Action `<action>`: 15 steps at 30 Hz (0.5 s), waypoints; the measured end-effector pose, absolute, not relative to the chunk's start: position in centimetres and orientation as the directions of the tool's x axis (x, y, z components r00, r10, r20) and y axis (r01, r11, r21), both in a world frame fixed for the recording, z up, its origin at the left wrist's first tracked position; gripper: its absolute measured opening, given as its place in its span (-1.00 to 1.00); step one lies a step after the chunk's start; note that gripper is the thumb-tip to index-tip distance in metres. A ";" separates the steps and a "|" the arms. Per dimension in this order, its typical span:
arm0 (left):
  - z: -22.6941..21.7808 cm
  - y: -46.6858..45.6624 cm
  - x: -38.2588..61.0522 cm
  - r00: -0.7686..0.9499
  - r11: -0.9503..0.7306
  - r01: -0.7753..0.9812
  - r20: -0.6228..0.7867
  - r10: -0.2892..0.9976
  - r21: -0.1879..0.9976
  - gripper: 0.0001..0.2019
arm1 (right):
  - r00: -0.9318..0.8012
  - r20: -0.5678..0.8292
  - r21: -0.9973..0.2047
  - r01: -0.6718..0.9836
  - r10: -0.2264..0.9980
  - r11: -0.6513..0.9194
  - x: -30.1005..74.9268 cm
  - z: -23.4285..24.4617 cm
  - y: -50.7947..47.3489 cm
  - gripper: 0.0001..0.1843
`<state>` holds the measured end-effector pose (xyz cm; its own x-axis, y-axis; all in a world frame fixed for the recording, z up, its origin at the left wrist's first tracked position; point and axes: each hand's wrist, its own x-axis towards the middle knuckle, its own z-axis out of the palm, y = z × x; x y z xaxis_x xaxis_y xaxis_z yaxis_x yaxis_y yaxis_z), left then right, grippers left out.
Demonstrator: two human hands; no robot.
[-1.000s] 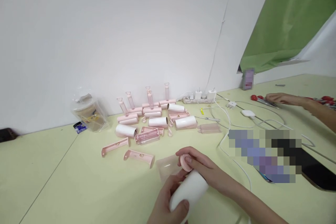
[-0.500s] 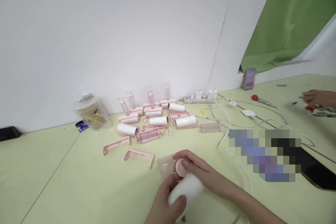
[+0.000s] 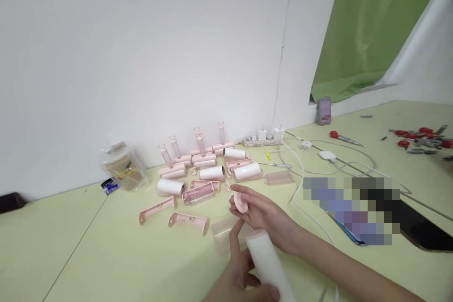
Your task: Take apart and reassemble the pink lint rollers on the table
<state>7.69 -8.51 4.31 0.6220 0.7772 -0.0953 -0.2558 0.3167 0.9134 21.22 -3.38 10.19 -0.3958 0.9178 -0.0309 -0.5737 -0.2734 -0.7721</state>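
Observation:
My left hand (image 3: pixel 242 269) is wrapped round a white cylindrical tube (image 3: pixel 269 264) near the front of the table. The tube tilts, with its pink-edged end pointing away from me. Just past that end, my right hand (image 3: pixel 267 214) holds a round pink cap (image 3: pixel 241 203) in its fingers, apart from the tube. A clear plastic piece (image 3: pixel 222 230) lies on the table, partly behind my left fingers. Beyond my hands lie two pink half-shells (image 3: pixel 189 221), several white tubes (image 3: pixel 212 172) and a pink case with clear tubes inside (image 3: pixel 198 193).
A power strip (image 3: pixel 264 142) with chargers stands against the wall, and white cables (image 3: pixel 300 198) run down the right. Phones (image 3: pixel 424 229) lie at right. Red-handled tools (image 3: pixel 426 134) are heaped far right. A bagged tape roll (image 3: pixel 123 165) sits at left.
My right hand has drawn the pink cap away from the white tube's end. The tube has swung round and moved right in my left hand. The other person's hand at far right has left the view.

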 end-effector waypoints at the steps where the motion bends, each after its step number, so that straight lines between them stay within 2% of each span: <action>1: 5.1 -8.0 7.7 0.616 0.328 -0.285 -0.090 0.783 0.901 0.13 | -0.337 0.009 -0.802 -0.565 0.941 -0.195 21.2 10.8 -2.9 -0.74; 4: 7.8 -5.9 7.6 0.544 0.274 -0.377 -0.028 0.839 0.885 0.02 | -0.124 0.196 -0.896 -0.427 0.973 0.126 21.8 12.9 -1.7 -0.70; 6: 9.6 -4.4 7.6 0.408 0.171 -0.478 0.046 0.912 0.861 -0.17 | -0.012 0.330 -0.913 -0.256 0.944 0.316 22.5 14.1 -1.2 -0.69; 8: 10.9 -3.3 8.0 0.214 0.053 -0.635 0.110 0.971 0.771 -0.40 | 0.060 0.451 -0.889 -0.058 0.891 0.454 22.9 14.4 -1.1 -0.71; 10: 11.5 -2.6 8.7 0.074 -0.001 -0.784 0.095 0.993 0.621 -0.57 | 0.045 0.608 -0.788 0.157 0.793 0.595 22.9 13.8 -1.2 -0.73; 12: 11.5 -2.2 9.3 0.074 0.076 -0.869 -0.023 0.997 0.489 -0.68 | -0.088 0.769 -0.583 0.311 0.633 0.751 22.5 12.5 -1.2 -0.64; 14: 11.3 -2.1 9.6 0.112 0.163 -0.899 -0.145 0.983 0.407 -0.77 | -0.248 0.833 -0.396 0.354 0.494 0.847 22.0 11.3 -1.1 -0.53; 15: 11.2 -2.0 9.6 0.121 0.185 -0.906 -0.185 0.975 0.381 -0.80 | -0.305 0.834 -0.347 0.357 0.459 0.867 21.8 10.9 -1.0 -0.50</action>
<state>9.60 -2.02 11.18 0.1209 0.9752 -0.1852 -0.9059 0.1846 0.3810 21.83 -0.96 10.87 -0.3048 0.4592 0.8344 0.3574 0.8672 -0.3467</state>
